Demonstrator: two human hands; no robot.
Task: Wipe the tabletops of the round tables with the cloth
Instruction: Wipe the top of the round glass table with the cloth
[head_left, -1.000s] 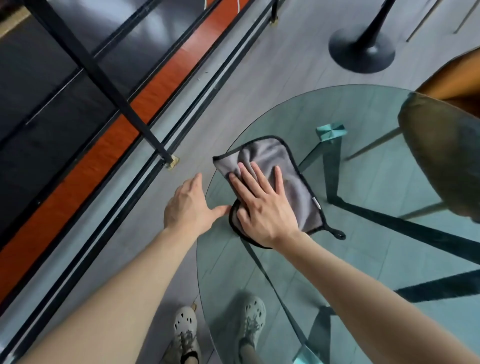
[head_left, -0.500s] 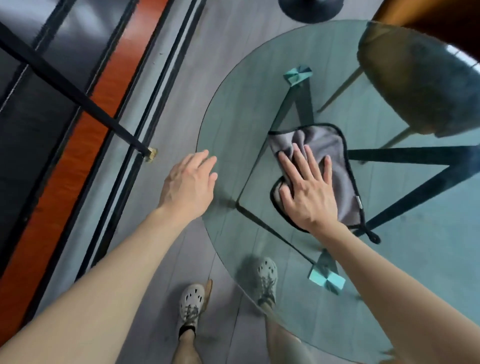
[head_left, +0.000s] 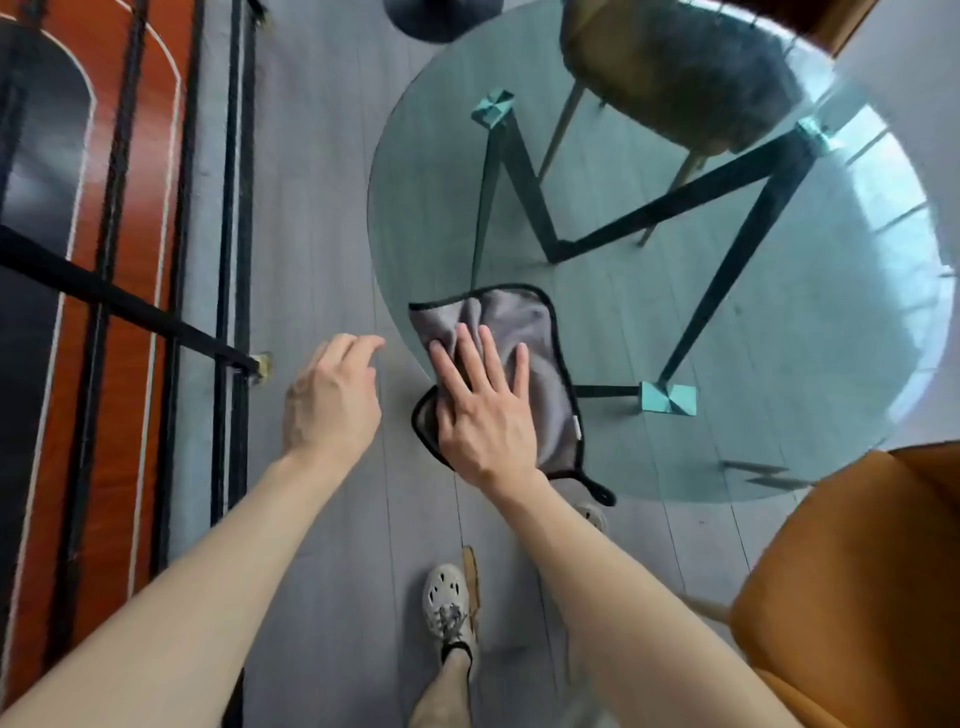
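Your right hand (head_left: 485, 415) lies flat, fingers spread, pressing the cloth (head_left: 524, 364) on the counter's (head_left: 727, 322) near-left edge; your left hand (head_left: 332, 400) hovers loosely curled, holding nothing.

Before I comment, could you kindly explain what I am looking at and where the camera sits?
No machine here: these are a person's bare arms, filmed by one camera worn on the head, looking down. The right hand lies flat, fingers straight, pressing a grey cloth onto a round glass table near its edge. The left hand hangs beside the table, loosely curled, holding nothing. Through the glass you see the table's dark legs and a chair; an orange chair stands at the right.
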